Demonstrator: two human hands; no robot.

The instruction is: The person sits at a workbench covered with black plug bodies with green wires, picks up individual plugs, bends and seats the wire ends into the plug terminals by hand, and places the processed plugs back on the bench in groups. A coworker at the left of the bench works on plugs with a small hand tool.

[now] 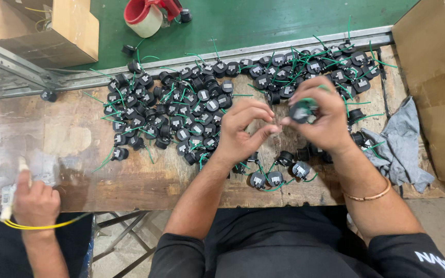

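Both arms reach forward and bend in toward the middle. The left hand (243, 128) has its fingers curled, with fingertips pinched together. The right hand (319, 116) is curled shut too, touching the left one's fingertips.

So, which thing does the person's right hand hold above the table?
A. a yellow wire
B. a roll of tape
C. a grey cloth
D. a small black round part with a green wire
D: the right hand pinches a small black part with a green wire, taken from many alike.
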